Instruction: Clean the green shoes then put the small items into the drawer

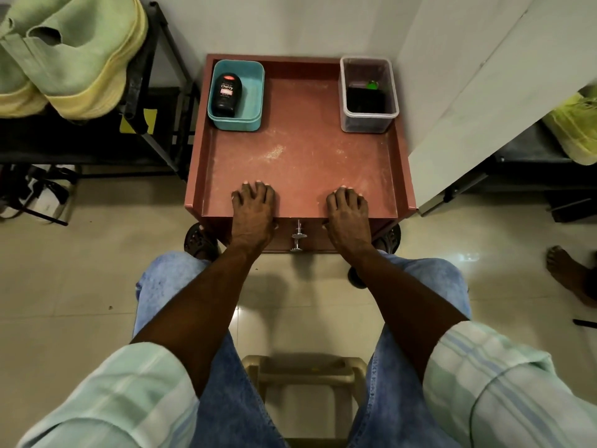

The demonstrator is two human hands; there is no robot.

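Observation:
A pair of green shoes (74, 56) with yellow soles stands on a black rack at the top left. Straight ahead is a small red-brown table (300, 150) with a raised rim and a drawer front with a metal handle (298, 236). My left hand (253, 208) and my right hand (347, 210) rest palm-down on the table's near edge, fingers spread, holding nothing. At the back left a teal tub (250, 119) holds a black polish bottle (227, 95). A clear plastic box (368, 92) at the back right holds a dark item and something small and green.
A black metal rack (151, 76) stands left of the table. A white panel (478, 92) leans on the right, with another green shoe (578, 130) behind it. A beige plastic stool (307, 376) is under me. Another person's bare foot (571, 273) is at the right.

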